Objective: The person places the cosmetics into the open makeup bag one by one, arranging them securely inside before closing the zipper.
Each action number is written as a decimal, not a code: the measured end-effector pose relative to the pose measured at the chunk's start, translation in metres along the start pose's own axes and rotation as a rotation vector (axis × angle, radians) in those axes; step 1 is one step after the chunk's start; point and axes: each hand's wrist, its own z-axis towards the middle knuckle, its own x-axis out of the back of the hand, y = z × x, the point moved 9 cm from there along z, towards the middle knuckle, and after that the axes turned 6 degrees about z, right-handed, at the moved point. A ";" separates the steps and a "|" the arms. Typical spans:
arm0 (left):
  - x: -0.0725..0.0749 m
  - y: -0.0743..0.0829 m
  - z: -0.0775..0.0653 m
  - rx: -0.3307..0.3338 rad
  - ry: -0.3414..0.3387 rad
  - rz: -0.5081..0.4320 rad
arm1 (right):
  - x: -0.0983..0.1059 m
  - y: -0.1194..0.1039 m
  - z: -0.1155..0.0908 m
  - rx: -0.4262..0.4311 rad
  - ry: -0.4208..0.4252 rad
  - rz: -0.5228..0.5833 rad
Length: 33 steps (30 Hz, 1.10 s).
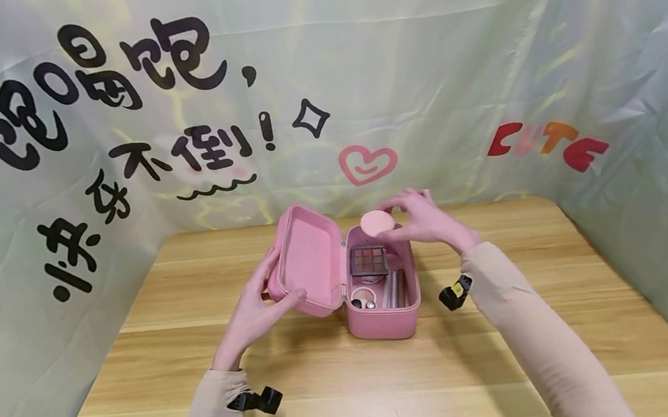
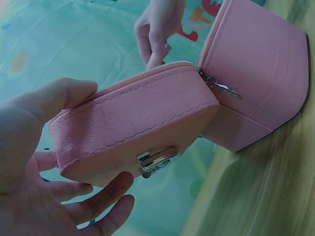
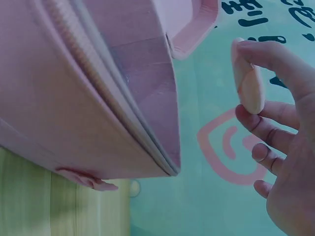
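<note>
A pink zippered cosmetic case (image 1: pixel 385 325) stands on the table with its lid (image 1: pixel 313 257) swung out to the left. My left hand (image 1: pixel 253 316) grips that lid, thumb on the rim and fingers beneath, near its metal handle (image 2: pixel 160 160). Over the back of the case, my right hand (image 1: pixel 427 219) pinches a round, flat, pale pink powder puff (image 3: pixel 251 83) between thumb and fingertips. Inside the case lie an eyeshadow palette (image 1: pixel 369 260), slim tubes (image 1: pixel 402 289) and a small round item (image 1: pixel 362 295). Part of the contents is hidden under the palette.
The case sits toward the back of a wooden table (image 1: pixel 346 397). Behind it hangs a printed fabric backdrop (image 1: pixel 431 83), which also runs along both sides. A metal zipper pull (image 2: pixel 224 88) dangles by the case's hinge side.
</note>
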 end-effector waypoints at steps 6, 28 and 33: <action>0.000 -0.001 0.001 -0.004 0.004 0.000 | -0.018 0.004 0.007 -0.044 -0.113 -0.076; 0.001 0.001 -0.001 0.006 0.006 -0.012 | -0.065 0.002 0.024 -0.075 -0.407 -0.306; 0.001 0.000 0.000 0.003 0.006 -0.007 | -0.071 0.008 0.023 -0.120 -0.420 -0.340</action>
